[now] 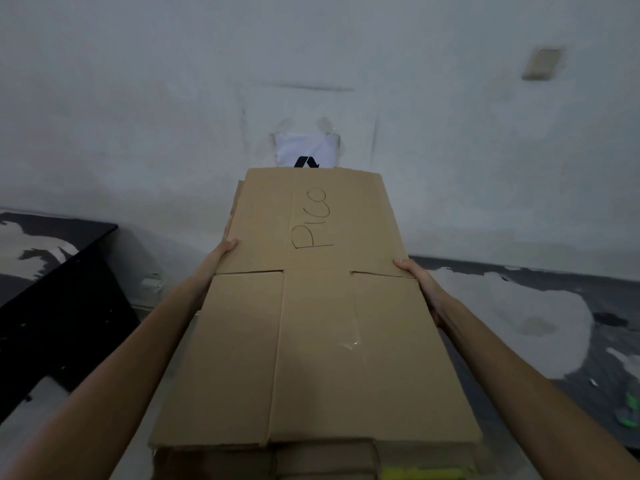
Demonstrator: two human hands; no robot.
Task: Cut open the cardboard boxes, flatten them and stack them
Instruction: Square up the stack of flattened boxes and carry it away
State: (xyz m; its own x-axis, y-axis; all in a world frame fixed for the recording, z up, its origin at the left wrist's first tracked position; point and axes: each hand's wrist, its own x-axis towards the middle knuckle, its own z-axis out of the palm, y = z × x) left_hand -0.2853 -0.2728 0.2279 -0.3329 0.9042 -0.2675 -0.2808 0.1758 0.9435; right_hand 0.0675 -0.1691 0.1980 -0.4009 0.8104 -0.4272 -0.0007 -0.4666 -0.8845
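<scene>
- So: flattened box (pixel 322 306), "Pico" written on it, sits over the cardboard stack (pixel 329 459).
- Left hand (pixel 225 249) and right hand (pixel 417 282) grip its side edges, thumbs on top.
- Looks like the stacking step. Next: square the edges, then release.

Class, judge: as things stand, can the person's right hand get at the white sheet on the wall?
Probably not: the right hand grips the flattened cardboard, which lies between it and the white sheet, covering the sheet's lower edge.
</scene>
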